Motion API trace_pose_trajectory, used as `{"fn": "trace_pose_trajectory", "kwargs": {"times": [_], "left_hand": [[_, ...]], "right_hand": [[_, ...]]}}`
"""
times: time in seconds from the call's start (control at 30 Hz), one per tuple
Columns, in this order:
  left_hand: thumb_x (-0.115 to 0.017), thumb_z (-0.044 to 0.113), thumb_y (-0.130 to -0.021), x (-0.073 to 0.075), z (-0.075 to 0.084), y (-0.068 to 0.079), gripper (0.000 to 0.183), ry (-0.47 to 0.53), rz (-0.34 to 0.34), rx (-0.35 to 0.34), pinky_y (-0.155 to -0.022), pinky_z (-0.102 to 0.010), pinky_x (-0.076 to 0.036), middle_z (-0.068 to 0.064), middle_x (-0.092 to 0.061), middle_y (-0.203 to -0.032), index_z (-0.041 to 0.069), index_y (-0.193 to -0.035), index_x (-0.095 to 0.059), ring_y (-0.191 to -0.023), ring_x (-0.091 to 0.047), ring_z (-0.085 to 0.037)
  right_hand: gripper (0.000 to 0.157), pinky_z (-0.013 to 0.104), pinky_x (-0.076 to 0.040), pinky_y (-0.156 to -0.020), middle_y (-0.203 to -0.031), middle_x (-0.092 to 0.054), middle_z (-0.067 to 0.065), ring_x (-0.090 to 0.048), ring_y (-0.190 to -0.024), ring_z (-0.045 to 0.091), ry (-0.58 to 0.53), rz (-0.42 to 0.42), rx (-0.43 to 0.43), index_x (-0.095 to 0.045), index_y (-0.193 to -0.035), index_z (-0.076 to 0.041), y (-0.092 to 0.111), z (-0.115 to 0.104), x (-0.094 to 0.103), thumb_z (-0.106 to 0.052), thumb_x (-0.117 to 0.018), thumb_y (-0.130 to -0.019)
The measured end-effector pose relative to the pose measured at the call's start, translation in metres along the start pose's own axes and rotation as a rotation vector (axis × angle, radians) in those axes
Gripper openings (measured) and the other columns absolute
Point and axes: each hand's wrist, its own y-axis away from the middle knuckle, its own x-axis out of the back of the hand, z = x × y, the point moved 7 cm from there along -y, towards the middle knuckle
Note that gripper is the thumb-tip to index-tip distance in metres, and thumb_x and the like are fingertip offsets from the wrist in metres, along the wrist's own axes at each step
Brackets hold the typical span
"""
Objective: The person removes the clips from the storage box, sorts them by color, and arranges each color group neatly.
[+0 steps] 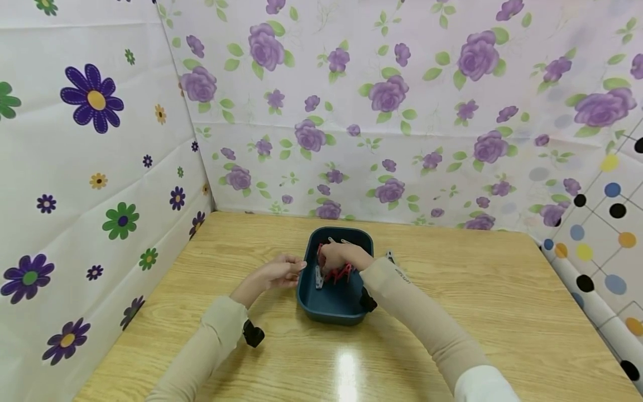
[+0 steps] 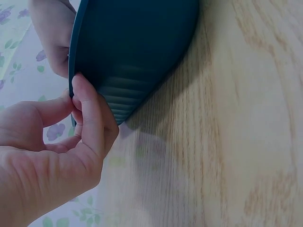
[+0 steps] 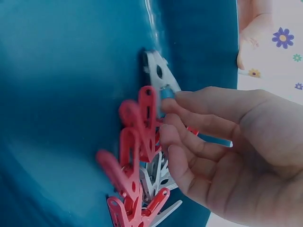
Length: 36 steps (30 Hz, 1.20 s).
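Note:
A dark blue plastic bin (image 1: 331,318) stands on the wooden table with red and grey clothespins inside. My left hand (image 1: 281,272) pinches its left rim between thumb and fingers, as the left wrist view shows. My right hand (image 1: 341,255) is down inside the bin, its fingers loosely bent among the pile. In the right wrist view, a grey clothespin (image 3: 159,71) lies at the thumb tip, and red clothespins (image 3: 147,123) sit beside the fingertips. Two red ones are blurred. No clothespin is plainly gripped; the fingers partly cover the pile.
Outside the bin, a grey clothespin (image 1: 390,257) lies on the table (image 1: 482,290) just right of the bin, partly behind the right sleeve. Floral sheeting (image 1: 351,111) hangs behind the table, with more patterned sheeting at both sides.

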Motion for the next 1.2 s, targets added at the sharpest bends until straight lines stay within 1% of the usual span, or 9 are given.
{"fn": "trace_pose_trajectory", "kwargs": {"times": [0.13,0.33,0.4,0.5,0.6,0.67,0.77,0.93,1.2], "left_hand": [[-0.05,0.017,-0.102,0.0,0.0,0.0,0.027,-0.004,0.002,-0.007,-0.059,-0.019,-0.051,0.0,-0.057,-0.076,-0.006,-0.115,-0.049,-0.062,-0.055,-0.007],[-0.05,0.017,-0.102,0.001,0.0,0.0,0.033,-0.005,-0.005,-0.018,-0.06,-0.02,-0.052,-0.001,-0.058,-0.079,-0.009,-0.121,-0.047,-0.064,-0.056,-0.007],[-0.05,0.017,-0.102,0.001,0.0,0.0,0.032,0.001,-0.003,-0.012,-0.059,-0.02,-0.052,-0.001,-0.059,-0.079,-0.009,-0.121,-0.048,-0.063,-0.057,-0.007],[-0.05,0.017,-0.102,0.001,0.0,0.0,0.029,0.002,-0.009,-0.012,-0.059,-0.019,-0.052,0.0,-0.059,-0.078,-0.006,-0.119,-0.05,-0.063,-0.057,-0.007],[-0.05,0.017,-0.102,0.0,0.0,0.0,0.029,0.004,-0.012,-0.008,-0.059,-0.019,-0.052,0.001,-0.059,-0.077,-0.006,-0.12,-0.051,-0.063,-0.057,-0.007],[-0.05,0.017,-0.102,0.0,0.001,0.0,0.031,0.004,-0.014,-0.008,-0.059,-0.019,-0.052,0.001,-0.059,-0.078,-0.007,-0.122,-0.05,-0.064,-0.057,-0.007],[-0.05,0.017,-0.102,0.0,0.001,0.0,0.033,0.0,-0.018,-0.014,-0.059,-0.019,-0.051,0.001,-0.058,-0.077,-0.008,-0.124,-0.049,-0.064,-0.057,-0.007],[-0.049,0.017,-0.102,0.0,0.001,0.0,0.032,0.004,-0.018,-0.015,-0.059,-0.019,-0.051,0.001,-0.058,-0.076,-0.008,-0.122,-0.049,-0.063,-0.056,-0.007],[-0.049,0.016,-0.102,-0.001,0.001,0.002,0.032,0.018,-0.019,-0.008,-0.059,-0.019,-0.051,0.001,-0.059,-0.078,-0.008,-0.123,-0.049,-0.064,-0.057,-0.007]], "right_hand": [[0.005,0.026,-0.052,-0.07,-0.084,-0.068,0.0,-0.059,-0.071,0.011,-0.022,-0.048,-0.033,-0.073,-0.09,-0.012,0.003,0.001,-0.003,-0.013,-0.071,-0.087],[0.005,0.028,-0.056,-0.077,-0.085,-0.069,-0.002,-0.062,-0.077,0.014,0.002,-0.094,-0.045,-0.074,-0.09,-0.013,0.007,0.002,-0.005,-0.012,-0.074,-0.085],[0.01,0.027,-0.054,-0.074,-0.086,-0.068,-0.003,-0.06,-0.076,0.012,0.026,-0.082,-0.028,-0.073,-0.092,-0.013,0.007,0.001,-0.004,-0.012,-0.076,-0.083],[0.027,0.028,-0.053,-0.072,-0.094,-0.064,-0.002,-0.058,-0.078,0.013,0.04,-0.075,-0.024,-0.068,-0.103,-0.018,0.007,0.0,-0.005,-0.009,-0.078,-0.08],[0.041,0.031,-0.054,-0.074,-0.104,-0.059,0.0,-0.055,-0.084,0.014,0.06,-0.101,-0.023,-0.064,-0.113,-0.025,0.009,-0.003,-0.008,-0.006,-0.078,-0.08],[0.044,0.033,-0.054,-0.076,-0.108,-0.059,-0.001,-0.055,-0.087,0.014,0.078,-0.12,-0.024,-0.064,-0.114,-0.028,0.009,-0.004,-0.01,-0.004,-0.077,-0.08],[0.042,0.032,-0.053,-0.077,-0.11,-0.06,-0.002,-0.055,-0.09,0.014,0.112,-0.115,-0.034,-0.066,-0.112,-0.028,0.009,-0.006,-0.012,-0.005,-0.078,-0.079],[0.036,0.032,-0.052,-0.075,-0.103,-0.06,-0.003,-0.056,-0.086,0.014,0.155,-0.096,-0.083,-0.064,-0.109,-0.021,0.008,-0.009,-0.013,-0.01,-0.08,-0.078],[0.033,0.027,-0.047,-0.063,-0.092,-0.056,-0.002,-0.051,-0.076,0.014,0.252,-0.101,-0.107,-0.063,-0.104,-0.018,0.01,-0.015,-0.015,-0.007,-0.079,-0.078]]}}
